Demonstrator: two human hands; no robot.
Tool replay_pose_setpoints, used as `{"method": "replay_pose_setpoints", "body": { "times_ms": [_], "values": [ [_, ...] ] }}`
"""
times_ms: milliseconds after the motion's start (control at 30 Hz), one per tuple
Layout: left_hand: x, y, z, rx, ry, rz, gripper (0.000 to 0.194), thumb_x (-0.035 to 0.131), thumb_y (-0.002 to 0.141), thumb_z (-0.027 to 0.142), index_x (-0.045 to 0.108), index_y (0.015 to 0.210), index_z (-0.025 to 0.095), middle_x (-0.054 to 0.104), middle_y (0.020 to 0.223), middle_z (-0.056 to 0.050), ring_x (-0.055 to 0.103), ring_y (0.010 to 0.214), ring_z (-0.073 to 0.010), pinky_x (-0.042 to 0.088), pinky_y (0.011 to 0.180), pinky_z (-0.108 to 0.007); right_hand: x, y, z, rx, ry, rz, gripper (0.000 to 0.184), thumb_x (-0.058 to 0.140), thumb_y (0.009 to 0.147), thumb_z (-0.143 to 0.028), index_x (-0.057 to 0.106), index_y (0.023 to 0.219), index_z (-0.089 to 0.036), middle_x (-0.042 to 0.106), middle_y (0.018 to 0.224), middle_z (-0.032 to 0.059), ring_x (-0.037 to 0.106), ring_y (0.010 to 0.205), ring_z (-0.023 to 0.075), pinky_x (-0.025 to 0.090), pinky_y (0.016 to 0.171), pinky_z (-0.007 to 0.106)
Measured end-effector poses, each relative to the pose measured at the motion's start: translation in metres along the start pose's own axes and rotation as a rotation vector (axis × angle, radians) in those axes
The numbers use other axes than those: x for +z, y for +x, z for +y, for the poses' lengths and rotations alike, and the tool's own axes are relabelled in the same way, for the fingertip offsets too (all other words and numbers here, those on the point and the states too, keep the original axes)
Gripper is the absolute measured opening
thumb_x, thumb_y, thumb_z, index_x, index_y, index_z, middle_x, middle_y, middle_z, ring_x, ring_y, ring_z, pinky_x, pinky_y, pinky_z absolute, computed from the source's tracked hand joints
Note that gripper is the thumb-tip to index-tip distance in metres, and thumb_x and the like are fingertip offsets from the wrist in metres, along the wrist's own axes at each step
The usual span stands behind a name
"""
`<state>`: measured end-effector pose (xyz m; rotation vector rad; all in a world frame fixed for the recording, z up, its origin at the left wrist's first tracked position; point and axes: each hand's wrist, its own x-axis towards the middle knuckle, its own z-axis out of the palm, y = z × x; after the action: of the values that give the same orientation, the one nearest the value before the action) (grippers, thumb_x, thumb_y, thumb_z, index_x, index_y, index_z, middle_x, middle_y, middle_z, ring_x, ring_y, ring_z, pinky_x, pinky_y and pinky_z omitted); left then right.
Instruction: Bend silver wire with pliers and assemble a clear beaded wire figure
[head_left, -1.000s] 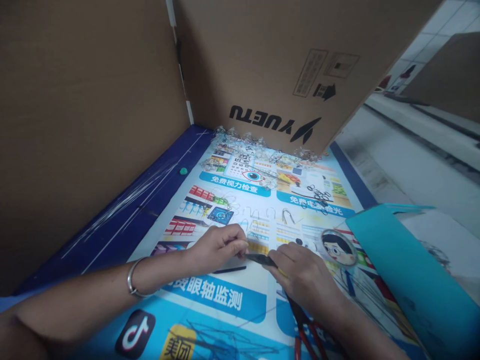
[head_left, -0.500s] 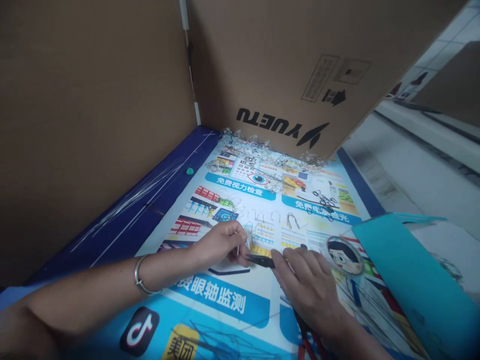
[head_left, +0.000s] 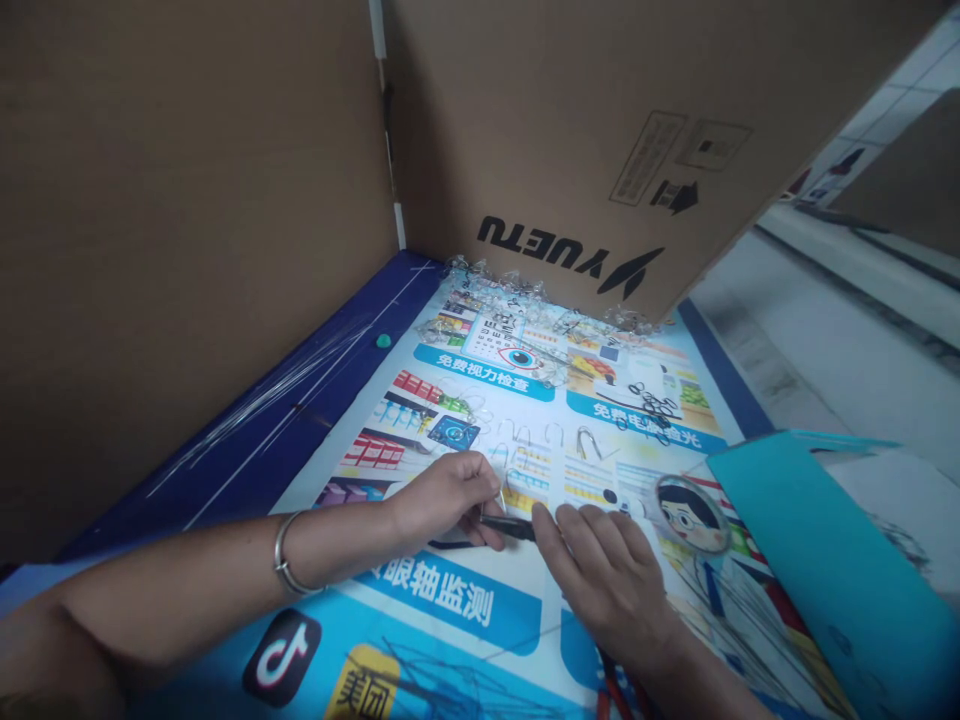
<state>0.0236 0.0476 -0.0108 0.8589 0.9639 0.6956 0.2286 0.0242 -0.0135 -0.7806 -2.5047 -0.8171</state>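
Note:
My left hand point(head_left: 465, 495), with a bangle on the wrist, pinches a thin bent wire point(head_left: 501, 488) between thumb and fingers. In my right hand point(head_left: 607, 575) is a pair of pliers point(head_left: 511, 526). Their dark jaws point left and meet the wire close to my left fingertips; whether they grip it is too small to tell. Red handles point(head_left: 616, 695) show below my right palm. Just beyond my hands, several U-shaped wire pieces point(head_left: 553, 434) lie on the printed poster point(head_left: 551, 610).
Clusters of wire pieces point(head_left: 517, 290) lie along the far cardboard point(head_left: 555, 120). Long straight wires rest on the blue strip point(head_left: 277, 375) at left and at the near edge. A small green lump point(head_left: 383, 341) sits on the strip. A teal folder point(head_left: 825, 560) stands at right.
The pliers' jaws have moved slightly left and down, in among my left fingertips at the wire. My left hand has shifted a little right and turned slightly.

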Motion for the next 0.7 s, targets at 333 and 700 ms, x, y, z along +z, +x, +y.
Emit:
{"method": "replay_pose_setpoints", "body": {
  "times_ms": [333, 700],
  "values": [
    [-0.0007, 0.0016, -0.0022, -0.021, -0.004, 0.021, 0.022, 0.054, 0.082, 0.035, 0.046, 0.075, 0.016, 0.061, 0.060, 0.001, 0.065, 0.050, -0.0129, 0.042, 0.044, -0.017, -0.0010, 0.0005, -0.0001, -0.012, -0.003, 0.001, 0.023, 0.050, 0.083, -0.010, 0.063, 0.101, -0.015, 0.063, 0.089, 0.0086, 0.053, 0.083, 0.0219, 0.035, 0.076, 0.039],
    [-0.0005, 0.0013, -0.0031, -0.030, 0.013, 0.017, 0.023, 0.052, 0.084, 0.035, 0.046, 0.074, 0.015, 0.062, 0.060, 0.001, 0.066, 0.051, -0.0127, 0.041, 0.044, -0.016, -0.0006, 0.0017, -0.0018, -0.012, 0.006, 0.001, 0.021, 0.051, 0.083, -0.010, 0.063, 0.100, -0.013, 0.063, 0.088, 0.0093, 0.053, 0.082, 0.0227, 0.036, 0.075, 0.039]
  ]
}}
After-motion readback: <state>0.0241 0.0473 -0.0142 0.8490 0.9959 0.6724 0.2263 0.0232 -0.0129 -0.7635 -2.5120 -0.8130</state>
